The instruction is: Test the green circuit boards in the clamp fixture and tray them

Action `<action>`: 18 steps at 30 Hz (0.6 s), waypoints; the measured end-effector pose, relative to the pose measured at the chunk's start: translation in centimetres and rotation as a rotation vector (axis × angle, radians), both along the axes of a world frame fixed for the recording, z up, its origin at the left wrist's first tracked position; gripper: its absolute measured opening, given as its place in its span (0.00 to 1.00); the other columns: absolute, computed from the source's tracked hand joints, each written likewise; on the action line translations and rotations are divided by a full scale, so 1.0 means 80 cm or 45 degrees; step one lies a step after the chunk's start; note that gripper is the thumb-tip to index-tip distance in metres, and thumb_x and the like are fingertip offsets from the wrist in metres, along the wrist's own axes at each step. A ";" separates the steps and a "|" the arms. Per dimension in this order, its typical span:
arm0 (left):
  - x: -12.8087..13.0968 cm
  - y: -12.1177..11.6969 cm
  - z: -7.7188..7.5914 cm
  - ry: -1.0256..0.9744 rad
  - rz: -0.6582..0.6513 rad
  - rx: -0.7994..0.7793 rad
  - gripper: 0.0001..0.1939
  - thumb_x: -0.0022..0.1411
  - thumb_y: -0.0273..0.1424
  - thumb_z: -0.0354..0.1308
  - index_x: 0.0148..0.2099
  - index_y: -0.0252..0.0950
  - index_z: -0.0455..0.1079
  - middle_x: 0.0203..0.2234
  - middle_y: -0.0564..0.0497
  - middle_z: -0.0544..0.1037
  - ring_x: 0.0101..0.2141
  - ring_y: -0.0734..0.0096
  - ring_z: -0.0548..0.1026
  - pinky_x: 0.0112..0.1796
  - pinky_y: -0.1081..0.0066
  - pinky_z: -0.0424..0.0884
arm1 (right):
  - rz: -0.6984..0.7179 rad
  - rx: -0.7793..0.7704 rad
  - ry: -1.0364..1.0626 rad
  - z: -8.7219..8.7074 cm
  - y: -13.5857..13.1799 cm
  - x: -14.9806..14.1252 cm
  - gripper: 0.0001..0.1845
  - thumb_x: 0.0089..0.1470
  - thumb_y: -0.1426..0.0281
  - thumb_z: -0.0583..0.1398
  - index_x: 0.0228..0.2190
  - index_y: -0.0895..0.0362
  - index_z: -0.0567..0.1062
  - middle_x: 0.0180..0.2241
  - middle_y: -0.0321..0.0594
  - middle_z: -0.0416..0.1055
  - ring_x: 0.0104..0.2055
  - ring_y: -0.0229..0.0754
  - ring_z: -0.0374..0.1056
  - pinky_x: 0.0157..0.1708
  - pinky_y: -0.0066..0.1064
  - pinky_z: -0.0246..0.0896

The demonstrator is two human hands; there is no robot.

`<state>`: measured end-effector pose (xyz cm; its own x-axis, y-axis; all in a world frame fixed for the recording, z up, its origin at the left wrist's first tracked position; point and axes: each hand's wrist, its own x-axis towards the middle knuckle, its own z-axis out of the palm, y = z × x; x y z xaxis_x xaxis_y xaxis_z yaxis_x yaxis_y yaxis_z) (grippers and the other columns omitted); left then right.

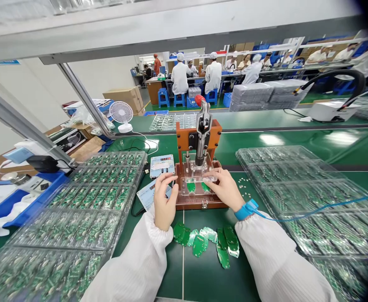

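Observation:
A toggle-clamp press (pixel 202 130) with a red-tipped lever and orange frame stands on a brown base (pixel 186 205). Two green circuit boards, a left one (pixel 191 187) and a right one (pixel 205 187), lie in its clear plastic nest. My left hand (pixel 165 201) is beside the nest's left edge, thumb and fingers apart, holding nothing that I can see. At the right board, my right hand (pixel 224 188) has thumb and fingertips close together near the clear upper plate (pixel 198 161); what lies between them is unclear. Loose green boards (pixel 199 245) are spread in front of the base.
Clear trays of boards stand left (pixel 105 184) and right (pixel 291 180). Two small display boxes (pixel 161 165) sit left of the press. A blue wrist strap (pixel 246 209) trails a cord rightward. Small pale bits (pixel 243 186) lie nearby. An overhead shelf (pixel 139 29) crosses above; people work beyond.

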<state>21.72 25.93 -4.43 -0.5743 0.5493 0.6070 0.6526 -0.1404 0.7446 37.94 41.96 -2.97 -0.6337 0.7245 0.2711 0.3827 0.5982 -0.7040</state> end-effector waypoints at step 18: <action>0.034 -0.013 0.009 0.301 -0.429 0.058 0.08 0.66 0.26 0.59 0.34 0.38 0.63 0.24 0.56 0.67 0.25 0.74 0.66 0.30 0.72 0.63 | -0.301 0.108 0.488 0.062 0.024 0.015 0.11 0.62 0.63 0.53 0.44 0.53 0.68 0.45 0.44 0.70 0.45 0.46 0.66 0.48 0.43 0.64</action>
<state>24.46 24.88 -3.72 -0.2087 0.6523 0.7287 0.7170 -0.4047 0.5676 39.16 43.85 1.99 -0.2958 0.8025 0.5183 0.2368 0.5872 -0.7740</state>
